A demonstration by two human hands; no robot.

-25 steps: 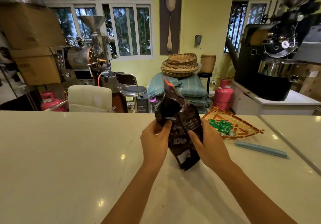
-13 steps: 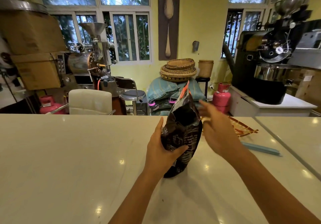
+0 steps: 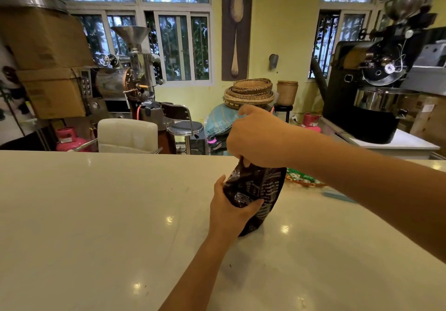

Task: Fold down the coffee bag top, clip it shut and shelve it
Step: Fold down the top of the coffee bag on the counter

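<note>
The dark coffee bag (image 3: 259, 193) stands upright on the pale counter (image 3: 96, 214), a little right of the counter's middle, and both hands are on it. The left hand (image 3: 229, 211) wraps the bag's lower left side, thumb across the printed front, fingers curled round behind, a firm grip. The right hand (image 3: 258, 139) sits right on the bag's top, fingers bunched and closed over the upper edge, so the top itself is hidden beneath it; whether it is pinching a fold there, I cannot tell. Just right of the bag, partly behind the right forearm, a light blue clip (image 3: 337, 196) lies flat on the counter, clear of both hands. Between bag and clip, a patterned tray (image 3: 304, 181) with green packets peeks out, also resting on the counter
</note>
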